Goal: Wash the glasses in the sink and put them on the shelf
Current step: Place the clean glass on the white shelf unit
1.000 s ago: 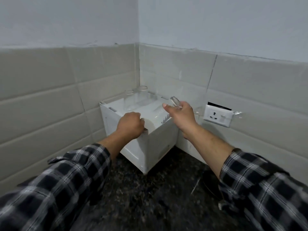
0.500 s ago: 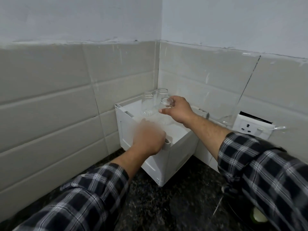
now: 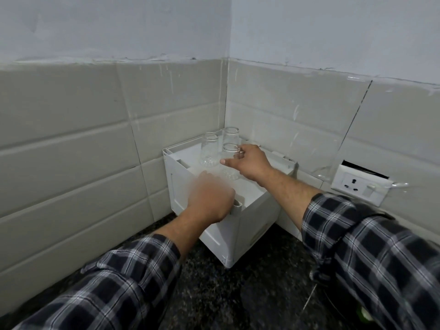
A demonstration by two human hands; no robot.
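Observation:
A white box-like shelf (image 3: 252,222) stands in the tiled corner on the dark counter. Two clear glasses stand upside down at its back: one to the left (image 3: 209,152), one further back (image 3: 231,136). My right hand (image 3: 250,164) holds a third clear glass (image 3: 229,160), upside down, with its rim on or just above the shelf top in front of the other two. My left hand (image 3: 209,201), blurred, lies on the shelf's near top edge, fingers curled over it.
Grey wall tiles close in the shelf on the left and behind. A white power socket (image 3: 360,186) sits on the right wall. Dark speckled counter (image 3: 238,294) stretches in front of the shelf. A thin wire lies at the lower right.
My right hand has carried the third glass from the shelf's right side to its back, lowering it upside down in front of the other two. The left hand stays on the near edge.

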